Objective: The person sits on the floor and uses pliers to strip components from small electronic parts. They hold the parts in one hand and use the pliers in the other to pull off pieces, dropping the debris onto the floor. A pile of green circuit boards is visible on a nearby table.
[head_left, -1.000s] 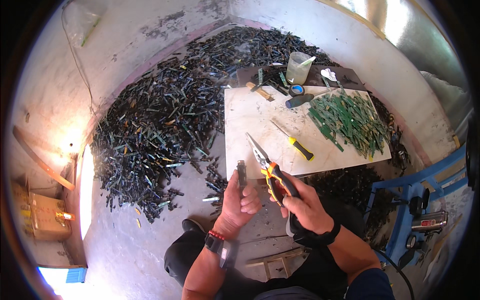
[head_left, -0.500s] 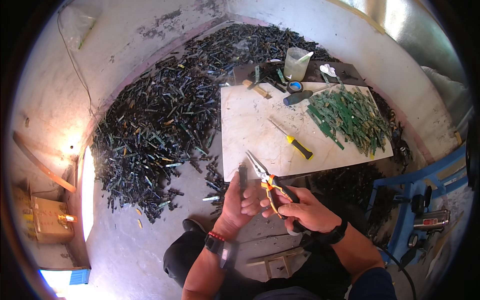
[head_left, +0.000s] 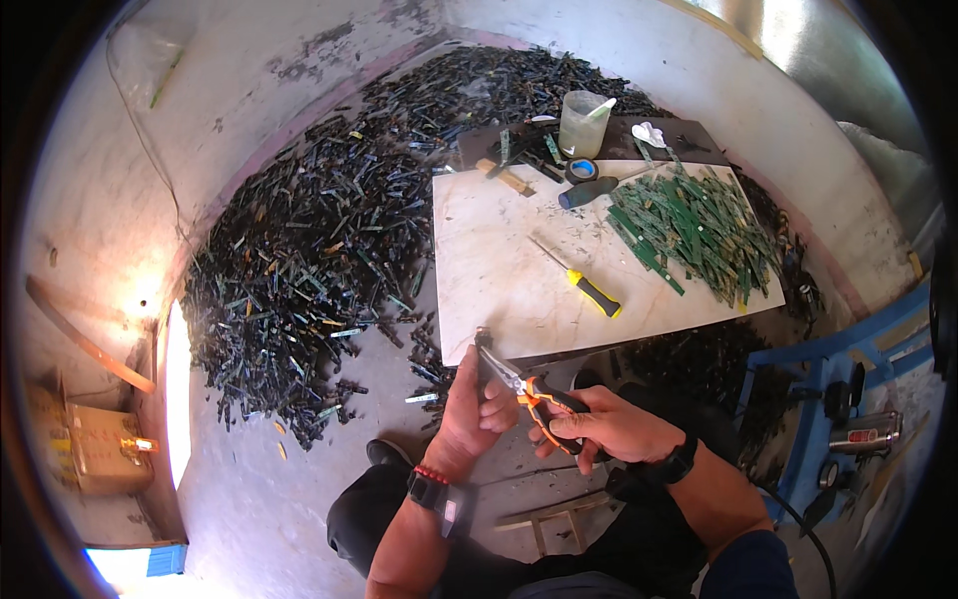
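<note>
Currently, the left grip (head_left: 475,411) is closed around a small dark piece (head_left: 484,337), which pokes out at the top, between the thumb and the curled fingers. The right grip (head_left: 599,423), just to the right of it, is wrapped around orange and black pliers (head_left: 536,391). Their long nose slants up and left from the right grip to the dark piece; the tips are too small to tell whether they are clamped on it or only against it.

Just beyond both grips lies a pale surface (head_left: 479,270). On it, ahead and to the right of the left grip, rests a yellow and black screwdriver (head_left: 596,294). Farther beyond the right grip are a dark-handled screwdriver (head_left: 589,192), a roll of tape (head_left: 581,170) touching or just beside it, and a clear plastic cup (head_left: 582,128). A heap of green strips (head_left: 694,235) lies ahead and to the right of the right grip. To the left of the left grip, and well beyond it, a wide pile of dark pieces (head_left: 299,250) spreads over the floor (head_left: 309,489). Well to the right of the right grip stands a blue frame (head_left: 808,371).
</note>
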`<state>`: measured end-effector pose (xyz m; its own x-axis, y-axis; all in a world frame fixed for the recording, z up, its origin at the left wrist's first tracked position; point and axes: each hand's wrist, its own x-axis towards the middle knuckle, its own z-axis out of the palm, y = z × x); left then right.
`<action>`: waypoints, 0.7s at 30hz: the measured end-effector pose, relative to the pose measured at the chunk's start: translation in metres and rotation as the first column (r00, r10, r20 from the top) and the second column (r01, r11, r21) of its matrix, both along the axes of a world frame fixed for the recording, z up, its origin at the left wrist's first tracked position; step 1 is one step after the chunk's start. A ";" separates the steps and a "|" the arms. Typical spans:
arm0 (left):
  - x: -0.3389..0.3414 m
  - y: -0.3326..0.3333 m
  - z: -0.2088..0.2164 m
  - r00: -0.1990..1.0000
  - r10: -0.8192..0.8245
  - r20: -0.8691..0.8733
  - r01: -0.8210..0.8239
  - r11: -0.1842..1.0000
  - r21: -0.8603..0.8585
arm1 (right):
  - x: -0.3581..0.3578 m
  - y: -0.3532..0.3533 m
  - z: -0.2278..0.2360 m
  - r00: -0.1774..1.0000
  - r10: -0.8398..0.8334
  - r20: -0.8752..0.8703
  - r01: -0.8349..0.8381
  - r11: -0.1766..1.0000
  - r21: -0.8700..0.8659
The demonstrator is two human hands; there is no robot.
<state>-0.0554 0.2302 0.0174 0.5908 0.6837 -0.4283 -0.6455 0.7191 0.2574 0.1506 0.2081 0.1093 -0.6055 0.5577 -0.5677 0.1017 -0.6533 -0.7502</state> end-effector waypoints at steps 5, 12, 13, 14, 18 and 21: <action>0.000 0.000 0.003 0.998 0.008 -0.054 -0.008 1.000 0.010 | 0.003 0.002 0.001 0.999 -0.019 -0.034 0.016 0.998 -0.067; 0.001 0.000 0.000 0.998 0.005 -0.062 -0.006 1.000 -0.006 | 0.005 0.003 -0.005 0.999 -0.040 -0.031 0.036 0.994 -0.106; 0.001 0.000 0.001 0.997 0.005 -0.074 -0.005 1.000 -0.004 | 0.004 0.003 -0.007 0.999 -0.039 -0.036 0.035 0.993 -0.110; 0.002 0.000 0.002 0.997 0.003 -0.078 -0.003 1.000 -0.002 | 0.004 0.004 -0.008 0.998 -0.039 -0.040 0.034 0.993 -0.113; 0.001 -0.001 0.003 0.996 -0.003 -0.094 0.002 1.000 -0.002 | 0.004 0.003 -0.004 0.996 -0.065 -0.064 0.055 0.988 -0.143; 0.002 -0.002 0.004 0.993 0.000 -0.119 0.001 1.000 0.011 | 0.005 0.003 -0.005 0.991 -0.072 -0.115 0.054 0.986 -0.157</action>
